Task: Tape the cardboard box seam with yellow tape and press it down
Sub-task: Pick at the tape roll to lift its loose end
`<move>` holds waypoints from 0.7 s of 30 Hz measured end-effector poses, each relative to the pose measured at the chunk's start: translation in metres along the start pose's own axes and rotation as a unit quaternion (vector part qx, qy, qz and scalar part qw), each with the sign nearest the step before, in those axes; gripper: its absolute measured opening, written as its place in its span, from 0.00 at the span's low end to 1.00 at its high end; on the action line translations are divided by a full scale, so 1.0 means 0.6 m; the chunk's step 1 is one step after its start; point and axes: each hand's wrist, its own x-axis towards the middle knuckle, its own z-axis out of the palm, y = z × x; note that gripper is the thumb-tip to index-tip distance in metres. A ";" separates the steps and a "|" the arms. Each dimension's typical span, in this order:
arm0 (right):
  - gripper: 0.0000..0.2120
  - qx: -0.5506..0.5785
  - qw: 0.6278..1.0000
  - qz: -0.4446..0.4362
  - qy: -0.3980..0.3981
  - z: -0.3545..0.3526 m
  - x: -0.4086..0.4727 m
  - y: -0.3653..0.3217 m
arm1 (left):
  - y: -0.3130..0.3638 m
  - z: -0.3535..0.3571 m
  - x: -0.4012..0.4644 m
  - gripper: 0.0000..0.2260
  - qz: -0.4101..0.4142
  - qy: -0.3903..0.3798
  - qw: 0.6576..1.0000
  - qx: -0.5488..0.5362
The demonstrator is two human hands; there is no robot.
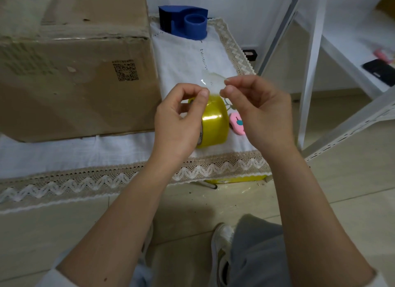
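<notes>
A yellow tape roll (214,124) stands on edge on the white lace-trimmed cloth (85,152), in front of me. My left hand (179,117) holds the roll and pinches the tape at its top. My right hand (256,107) pinches the loose tape end (212,81), a short pale strip lifted off the roll between both hands. The large cardboard box (70,62) sits on the cloth to the left, its top edge carrying a strip of clear tape.
A blue tape dispenser (186,21) stands at the far end of the cloth. A small pink box cutter (237,124) lies just right of the roll. A white metal rack (310,73) rises on the right, with a black phone (379,70) on its shelf. My shoe (222,244) is on the tile floor.
</notes>
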 end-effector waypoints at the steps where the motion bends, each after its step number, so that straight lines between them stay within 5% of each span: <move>1: 0.05 0.003 1.000 -0.004 -0.001 0.001 0.000 -0.001 | 0.000 -0.001 0.001 0.05 0.006 0.004 1.000 0.009; 14: 0.02 0.023 1.000 0.002 -0.021 0.009 0.001 -0.001 | 0.007 -0.002 -0.005 0.02 0.021 0.034 0.998 0.048; 21: 0.07 0.027 0.999 -0.024 -0.020 0.009 -0.002 0.000 | 0.001 -0.008 -0.009 0.06 0.096 0.055 0.982 0.152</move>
